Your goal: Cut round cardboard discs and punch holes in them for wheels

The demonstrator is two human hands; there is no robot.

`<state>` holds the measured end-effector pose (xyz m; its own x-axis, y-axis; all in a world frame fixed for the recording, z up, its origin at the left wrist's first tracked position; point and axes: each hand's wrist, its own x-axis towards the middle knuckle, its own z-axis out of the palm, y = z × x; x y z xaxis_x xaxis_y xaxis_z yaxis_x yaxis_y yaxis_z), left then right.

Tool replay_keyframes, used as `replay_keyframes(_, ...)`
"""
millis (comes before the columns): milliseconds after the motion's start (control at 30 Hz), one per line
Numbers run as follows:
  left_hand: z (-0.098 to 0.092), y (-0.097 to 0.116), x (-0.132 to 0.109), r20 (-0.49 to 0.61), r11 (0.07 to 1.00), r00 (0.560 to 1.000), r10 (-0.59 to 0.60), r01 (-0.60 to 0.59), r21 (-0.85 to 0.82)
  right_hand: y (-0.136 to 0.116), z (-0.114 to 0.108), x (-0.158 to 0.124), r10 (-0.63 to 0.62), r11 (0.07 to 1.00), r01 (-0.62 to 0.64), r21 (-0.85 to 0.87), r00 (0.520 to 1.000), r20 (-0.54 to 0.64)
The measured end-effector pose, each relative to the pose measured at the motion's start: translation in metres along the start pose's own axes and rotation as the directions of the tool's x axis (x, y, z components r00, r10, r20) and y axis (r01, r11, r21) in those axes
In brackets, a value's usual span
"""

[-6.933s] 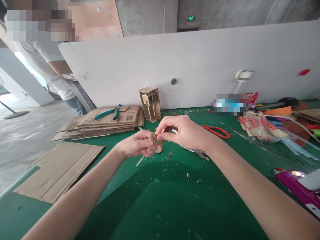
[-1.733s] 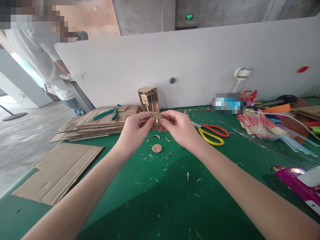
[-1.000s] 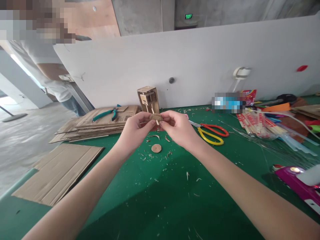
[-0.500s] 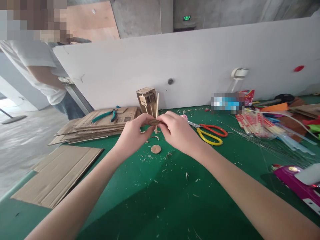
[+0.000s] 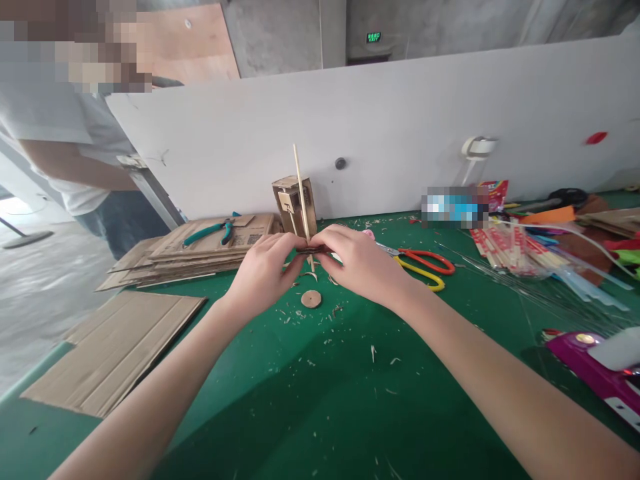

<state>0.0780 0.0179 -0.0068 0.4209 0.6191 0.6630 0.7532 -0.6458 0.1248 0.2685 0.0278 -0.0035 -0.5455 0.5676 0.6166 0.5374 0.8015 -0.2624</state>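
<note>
Between my left hand [image 5: 267, 270] and my right hand [image 5: 353, 267] is a small cardboard disc [image 5: 311, 251], seen edge-on and pinched from both sides. A thin wooden stick [image 5: 302, 190] passes through the disc, its long part rising above my fingers and a short end showing below. Fingers cover much of the disc's rim. On the green table just below my hands lies another round cardboard disc [image 5: 311, 299] with a small hole in its middle. A small cardboard box structure [image 5: 285, 200] with sticks inside stands behind the stick.
Scissors [image 5: 425, 267] with red and yellow handles lie right of my hands. Teal-handled pliers [image 5: 207, 232] rest on stacked cardboard [image 5: 170, 257] at left, with a loose cardboard sheet [image 5: 120, 347] nearer. Packaged sticks [image 5: 515, 250] and a purple device [image 5: 593, 373] sit at right. A person [image 5: 75, 153] stands beyond.
The stick now reaches higher above the disc and leans left, where it was shorter and nearly upright. My hands have sunk slightly. The person at the far left has shifted.
</note>
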Motion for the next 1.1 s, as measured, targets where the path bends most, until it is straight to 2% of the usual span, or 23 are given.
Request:
replay_keyframes(100,0.0,-0.004,-0.001,-0.015,0.989,0.992,0.128,-0.126,0.071,-0.001,0.002,0.0,-0.036,0.992,0.033,-0.12,0.999,-0.023)
replay_keyframes(200,0.002,-0.006,-0.002,-0.047,0.979,0.982,0.183,-0.178,0.098,-0.002,0.002,-0.001,-0.073,0.977,0.068,-0.203,0.997,-0.016)
replay_keyframes(333,0.0,0.0,-0.002,-0.06,0.995,0.994,0.089,-0.086,0.058,-0.001,0.001,-0.001,-0.111,0.966,0.103,-0.235,0.994,-0.021)
replay_keyframes(400,-0.003,0.005,-0.001,0.001,0.999,0.999,0.05,-0.05,-0.012,0.001,0.002,-0.001,-0.102,0.968,0.089,-0.236,0.994,-0.044)
replay_keyframes(500,-0.002,0.009,-0.001,0.069,0.997,0.996,0.05,-0.046,-0.057,0.003,0.004,-0.002,-0.037,0.979,0.021,-0.204,0.996,-0.078)
replay_keyframes(667,0.007,0.007,-0.003,0.048,0.998,0.999,0.003,0.0,-0.059,0.006,0.007,-0.001,-0.035,0.981,0.022,-0.192,0.997,-0.065)
replay_keyframes(833,0.005,0.004,-0.002,0.073,0.995,0.997,-0.033,0.04,-0.087,0.008,0.006,-0.001,-0.049,0.991,0.045,-0.122,0.998,-0.037)
replay_keyframes(1100,0.002,0.0,-0.003,0.087,0.988,0.993,-0.078,0.088,-0.126,0.007,0.005,-0.002,0.035,0.999,-0.035,0.008,0.999,-0.02)
